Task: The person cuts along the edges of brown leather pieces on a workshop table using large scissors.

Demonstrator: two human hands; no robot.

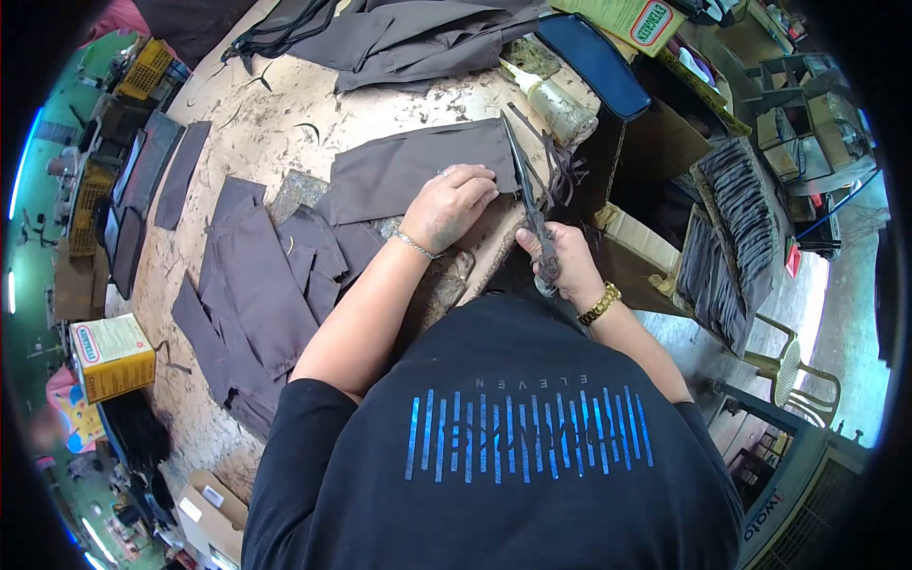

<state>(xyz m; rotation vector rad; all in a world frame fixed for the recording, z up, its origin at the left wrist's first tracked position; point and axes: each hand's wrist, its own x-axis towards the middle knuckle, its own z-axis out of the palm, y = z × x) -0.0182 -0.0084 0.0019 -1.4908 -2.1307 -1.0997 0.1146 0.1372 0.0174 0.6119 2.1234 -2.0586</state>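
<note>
A dark grey-brown fabric piece [408, 166] lies across the worktable near its edge. My left hand [451, 204] rests on its right part, fingers bent together and gripping the cloth; the fingertips are partly hidden. In my right hand [570, 261] is a pair of dark metal scissors [532, 204], its handles wrapped by my fingers. The blades point away from me along the fabric's right end, with one tip showing above the cloth's far corner. Thin dark fabric strips [565, 176] hang just right of the blades.
More cut fabric pieces [252, 275] lie left of my arm, and a fabric pile [418, 38] sits at the far side. A plastic bottle [560, 104] and a blue case [594, 66] stand near the right edge. Stacked dark pieces [741, 218] fill a box beyond the table [285, 104].
</note>
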